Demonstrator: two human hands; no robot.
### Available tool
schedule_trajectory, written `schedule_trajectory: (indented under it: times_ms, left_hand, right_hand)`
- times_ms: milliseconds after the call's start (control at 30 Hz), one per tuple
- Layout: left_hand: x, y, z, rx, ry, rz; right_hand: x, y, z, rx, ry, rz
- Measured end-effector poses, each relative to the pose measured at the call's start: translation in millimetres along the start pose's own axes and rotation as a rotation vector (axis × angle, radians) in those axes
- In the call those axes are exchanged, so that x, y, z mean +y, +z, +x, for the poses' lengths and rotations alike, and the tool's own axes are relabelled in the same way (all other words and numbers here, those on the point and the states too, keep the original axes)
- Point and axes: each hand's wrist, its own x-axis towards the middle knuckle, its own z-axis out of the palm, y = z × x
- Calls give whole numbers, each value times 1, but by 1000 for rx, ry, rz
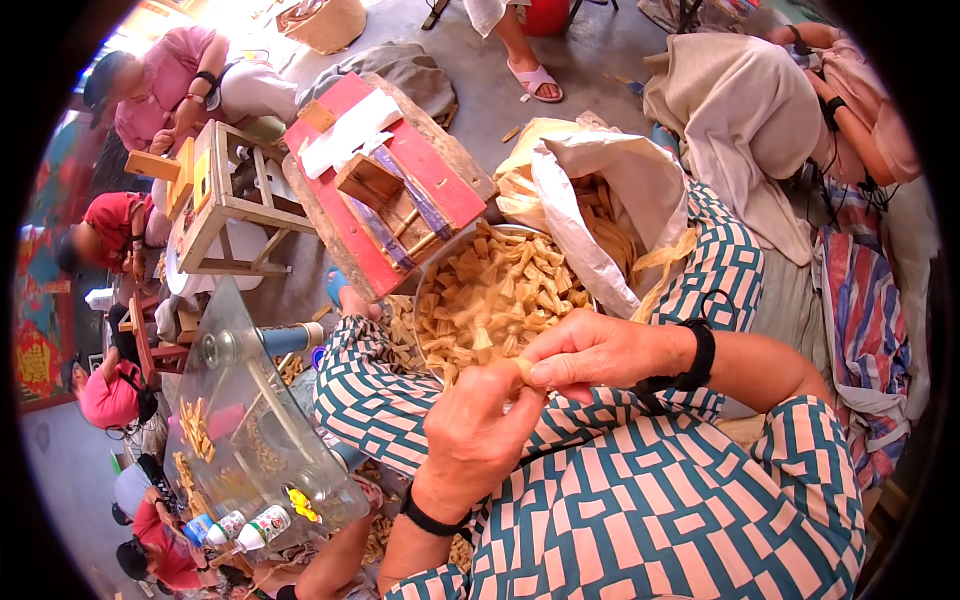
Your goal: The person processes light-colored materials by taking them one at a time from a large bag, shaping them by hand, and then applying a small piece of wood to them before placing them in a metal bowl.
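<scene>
My left hand (480,435) and my right hand (600,352) meet above my lap, fingertips pinched together on a small piece of yellowish dried husk-like strip (525,369). Just beyond them a round basin (421,330) is heaped with knotted tan pieces (517,285) of the same look. To the right of the basin, a white woven sack (577,225) lies open with long tan strips (600,217) inside; one strip hangs over its edge. My fingers hide most of the piece they hold.
Beyond the basin is a red board (450,180) with a wooden jig on a bench. A glass-topped table (262,420) with glue bottles (262,527) stands at left, near a wooden stool (217,240). Several people sit around; a cloth-covered lap (727,112) is at upper right.
</scene>
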Motion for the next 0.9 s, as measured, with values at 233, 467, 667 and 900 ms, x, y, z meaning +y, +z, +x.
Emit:
schedule_trajectory:
  times_ms: [233, 467, 667, 900]
  left_hand:
    - [0, -5, 2, 239, 54, 252]
    - [-2, 0, -7, 350, -98, 325]
    - [-8, 7, -16, 316, -103, 105]
    - [-14, 18, -25, 94, -377, -174]
  right_hand:
    - [-12, 5, -1, 164, 18, 427]
    - [-6, 2, 8, 92, 38, 383]
    - [4, 0, 14, 317, -35, 44]
    - [-4, 12, 16, 251, -182, 62]
